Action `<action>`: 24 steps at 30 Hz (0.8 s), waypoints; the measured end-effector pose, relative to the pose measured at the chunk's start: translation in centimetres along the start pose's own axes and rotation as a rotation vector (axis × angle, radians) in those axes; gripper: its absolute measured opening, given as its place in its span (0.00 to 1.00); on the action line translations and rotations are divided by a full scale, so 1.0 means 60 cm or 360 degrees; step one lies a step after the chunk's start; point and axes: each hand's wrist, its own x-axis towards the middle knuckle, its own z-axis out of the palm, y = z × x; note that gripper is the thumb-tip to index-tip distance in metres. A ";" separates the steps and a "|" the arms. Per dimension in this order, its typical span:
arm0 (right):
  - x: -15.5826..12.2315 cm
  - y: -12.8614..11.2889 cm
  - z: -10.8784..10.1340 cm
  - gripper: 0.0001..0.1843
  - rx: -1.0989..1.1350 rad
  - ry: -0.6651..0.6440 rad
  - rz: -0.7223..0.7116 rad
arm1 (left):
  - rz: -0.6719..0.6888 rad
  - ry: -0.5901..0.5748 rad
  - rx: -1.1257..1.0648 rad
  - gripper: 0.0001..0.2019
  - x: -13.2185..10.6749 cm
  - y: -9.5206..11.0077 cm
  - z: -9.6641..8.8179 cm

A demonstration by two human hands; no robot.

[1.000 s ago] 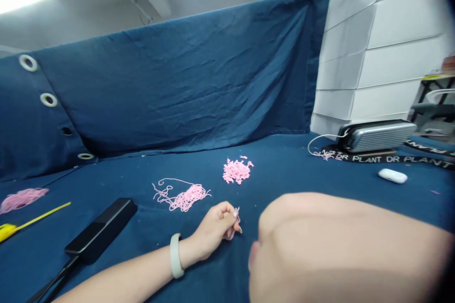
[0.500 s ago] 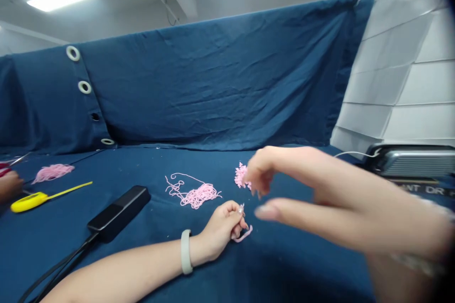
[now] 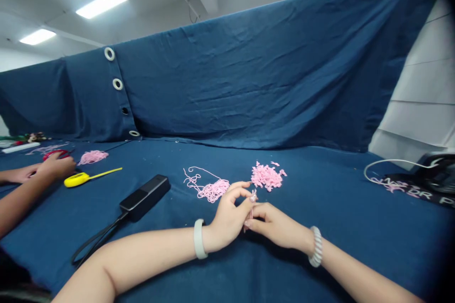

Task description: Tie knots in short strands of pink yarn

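My left hand (image 3: 231, 215) is closed, thumb and index finger pinching a short length of pink yarn (image 3: 253, 197) whose end sticks up above the fingertips. Against it, my right hand (image 3: 277, 225) also pinches, its fingers meeting on the lower part of the same yarn. Much of the yarn is hidden between the fingers. Just beyond my left hand lies a loose tangle of pink yarn (image 3: 213, 190). A heap of small pink pieces (image 3: 267, 176) sits behind both hands on the blue cloth.
A black box with cables (image 3: 145, 197) and a yellow tape measure (image 3: 77, 179) lie on the left. A co-worker's hands (image 3: 55, 166) hold red-handled scissors near another pink yarn bundle (image 3: 93, 156). On the right are a lettered strap (image 3: 426, 194) and pink scraps.
My right hand has come down from its raised, open position to meet my left hand at the yarn. The camera view has turned left, showing more of the co-worker's arms.
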 end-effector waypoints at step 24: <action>-0.011 0.022 -0.095 0.22 -0.0310 0.0062 0.0289 | -0.0784 -0.0190 -0.0873 0.12 0.006 -0.020 0.015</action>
